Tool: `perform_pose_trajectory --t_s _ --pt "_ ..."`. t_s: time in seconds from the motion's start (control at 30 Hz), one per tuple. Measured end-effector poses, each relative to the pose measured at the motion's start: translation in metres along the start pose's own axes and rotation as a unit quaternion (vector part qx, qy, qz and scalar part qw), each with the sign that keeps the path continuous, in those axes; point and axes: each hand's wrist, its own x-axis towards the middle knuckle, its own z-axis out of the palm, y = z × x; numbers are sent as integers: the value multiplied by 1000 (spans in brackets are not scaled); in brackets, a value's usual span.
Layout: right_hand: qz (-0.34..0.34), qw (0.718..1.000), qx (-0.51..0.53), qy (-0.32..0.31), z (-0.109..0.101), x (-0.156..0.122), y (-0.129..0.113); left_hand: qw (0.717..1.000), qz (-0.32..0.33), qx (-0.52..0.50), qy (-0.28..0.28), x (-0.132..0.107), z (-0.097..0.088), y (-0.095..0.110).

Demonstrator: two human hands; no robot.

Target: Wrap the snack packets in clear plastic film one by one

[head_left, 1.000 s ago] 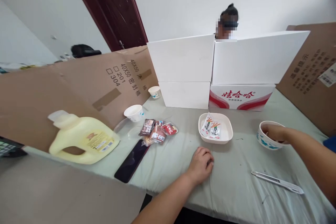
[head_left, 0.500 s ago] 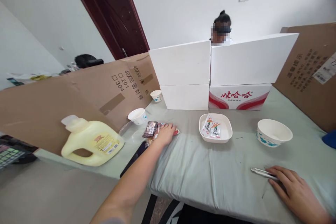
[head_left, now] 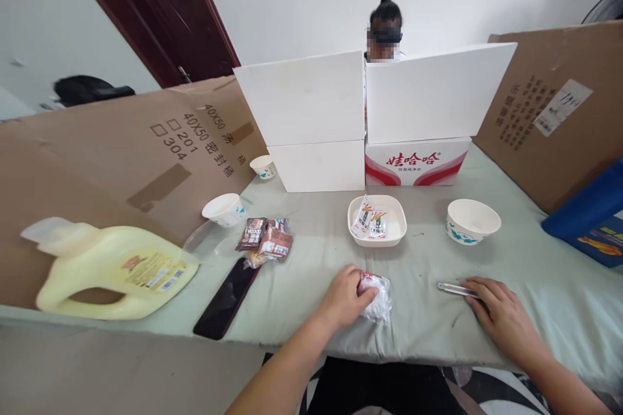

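Observation:
My left hand (head_left: 346, 297) is closed on a crinkly clear plastic packet (head_left: 377, 301) with red print and whitish contents, at the table's front edge. My right hand (head_left: 501, 311) rests on the cloth to the right, its fingers around the end of a slim silver metal tool (head_left: 455, 289); the tool's exact kind is unclear. Beyond my left hand stands a white square bowl (head_left: 399, 233) holding small printed sachets (head_left: 374, 219). A round paper bowl (head_left: 473, 220) with blue leaf print stands beyond the tool. Several snack packets (head_left: 275, 245) lie in a pile to the left.
A black phone (head_left: 226, 298) and a yellow detergent jug (head_left: 117, 272) lie at left, near paper bowls (head_left: 224, 209). White boxes (head_left: 316, 168) form a barrier at the back, with a person behind. Cardboard panels (head_left: 195, 142) flank the table; a blue container (head_left: 591, 214) is at right.
My left hand has moved from the snack pile toward the front middle, bringing the clear packet. My right hand stays on the silver tool. The camera view has shifted to the right.

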Motion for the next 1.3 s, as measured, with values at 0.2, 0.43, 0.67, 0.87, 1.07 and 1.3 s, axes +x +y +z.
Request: perform_pose_trajectory --t_s 0.2,0.43,0.67,0.87,1.07,1.3 --pt "29 995 92 -17 -8 17 -85 984 48 -37 168 -8 14 -19" --pt "-45 988 79 -124 -7 36 -172 980 182 -61 53 -8 -1 -12" --pt "-33 970 87 -222 -29 3 -118 984 167 -59 19 -7 1 -7" --pt "56 997 -43 -32 -15 7 -62 979 11 -125 158 -6 7 -19" --pt "-63 989 134 -26 2 38 -148 952 -69 -155 256 -3 9 -31" --pt "-136 966 169 -140 17 48 -192 955 -67 -121 263 -6 10 -32"
